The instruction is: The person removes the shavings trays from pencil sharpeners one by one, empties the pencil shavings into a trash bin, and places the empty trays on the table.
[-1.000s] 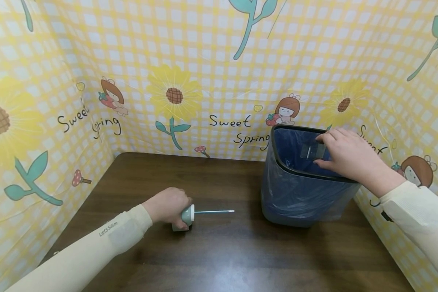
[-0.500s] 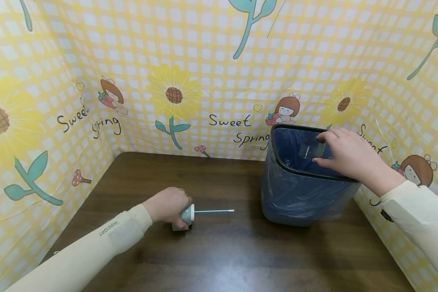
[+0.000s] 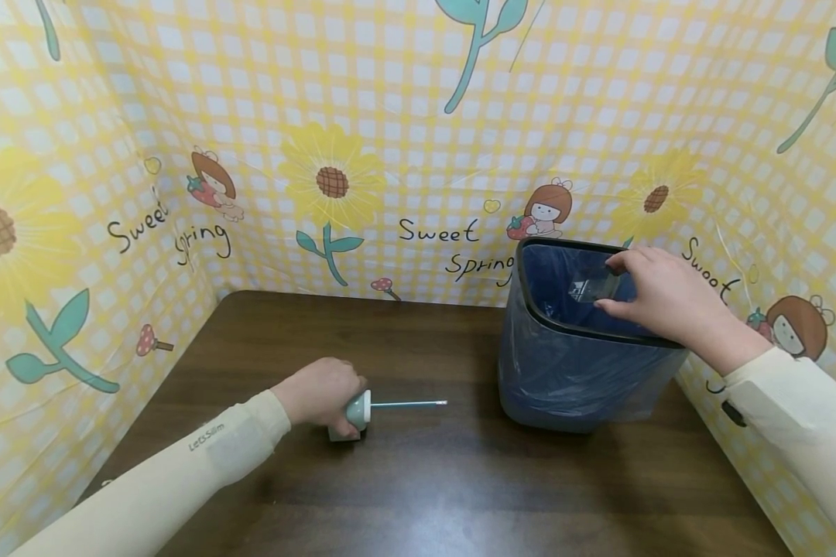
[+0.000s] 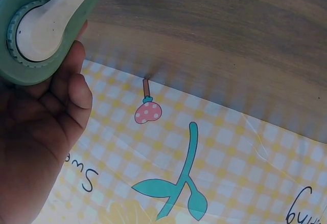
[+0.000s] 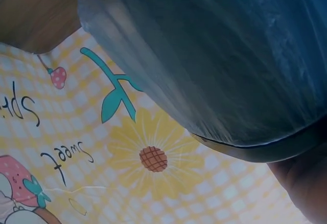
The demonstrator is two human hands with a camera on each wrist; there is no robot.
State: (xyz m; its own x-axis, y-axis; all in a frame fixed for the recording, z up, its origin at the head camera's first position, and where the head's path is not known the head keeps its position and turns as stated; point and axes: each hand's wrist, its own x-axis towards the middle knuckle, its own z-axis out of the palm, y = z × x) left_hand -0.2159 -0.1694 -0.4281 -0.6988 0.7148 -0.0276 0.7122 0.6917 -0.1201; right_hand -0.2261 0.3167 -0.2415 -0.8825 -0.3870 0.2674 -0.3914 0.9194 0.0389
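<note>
Left of centre on the brown table (image 3: 453,480), the green crank sharpener (image 3: 356,414) sits right under my left hand (image 3: 323,393), fingers and thumb wrapped round it, a snug hold! Out of its white collar (image 3: 367,405) comes a thin blue pencil (image 3: 407,403), pointing right and roughly level, its end short of the bin (image 3: 571,375); a strip of wood grain lies between the two.

Over to that bin, at the table's right side: my right hand (image 3: 672,298) reaches across the black rim (image 3: 571,329) and pinches a clear container (image 3: 588,288) between thumb and fingers, a narrow grip, its left end over the mouth. The liner (image 3: 630,398) folds down outside, with open room in the mouth to the container's left and a broad stretch of tabletop nearest me. Checked cloth (image 3: 418,155) closes in on three sides.

Now the hard bits! My left hand covers much of the sharpener; the left wrist view gives its white crank (image 4: 43,32), cut off at the top. My right hand hides part of the container and the rim's right corner; whether anything lies inside it, I can't make out.

The count: one sharpener, one pencil, one container, one bin, two hands, two pale sleeves (image 3: 167,480), both cut off by the frame.
</note>
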